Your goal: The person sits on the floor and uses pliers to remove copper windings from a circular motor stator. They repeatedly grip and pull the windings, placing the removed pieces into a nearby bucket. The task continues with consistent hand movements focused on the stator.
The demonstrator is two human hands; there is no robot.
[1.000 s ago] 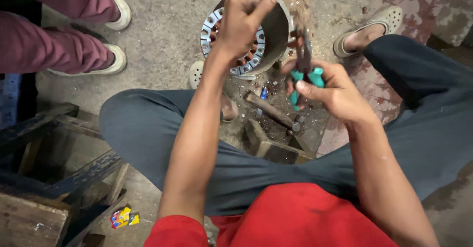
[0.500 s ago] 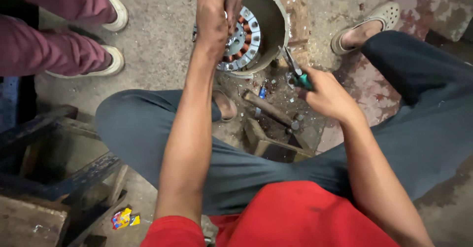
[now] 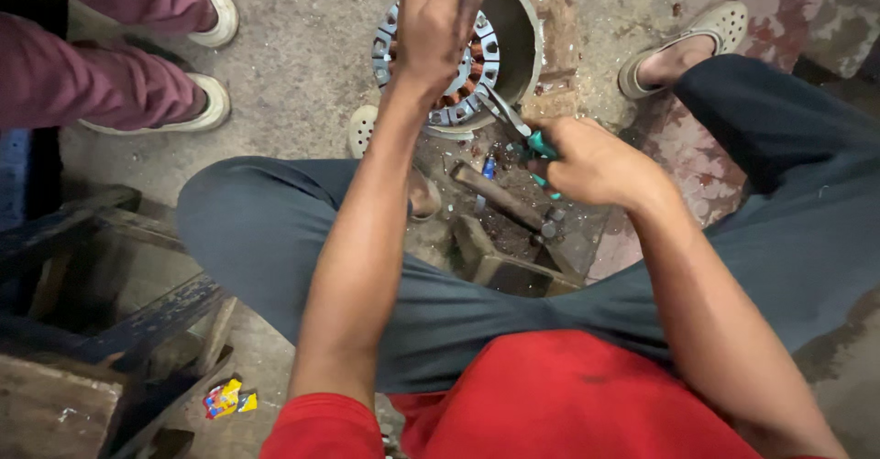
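You sit on a stained concrete floor [image 3: 302, 83] with your knees spread and the work between them. At far left, another person's legs in maroon trousers [image 3: 82, 74] end in pale shoes, and below them stands a dark wooden stool [image 3: 110, 312] with a bright wrapper [image 3: 225, 398] beside it. Your left hand [image 3: 438, 21] lies on top of the stator [image 3: 440, 56], a round metal core with copper windings inside a grey shell; its grip is closed, but you cannot tell on what. Just below the stator, a hammer [image 3: 500, 198] lies on the floor among small scraps. Your right hand [image 3: 596, 161] is closed around green-handled pliers [image 3: 518, 134], whose tips touch the stator's lower right edge. Your sandalled foot [image 3: 683, 47] rests at upper right.
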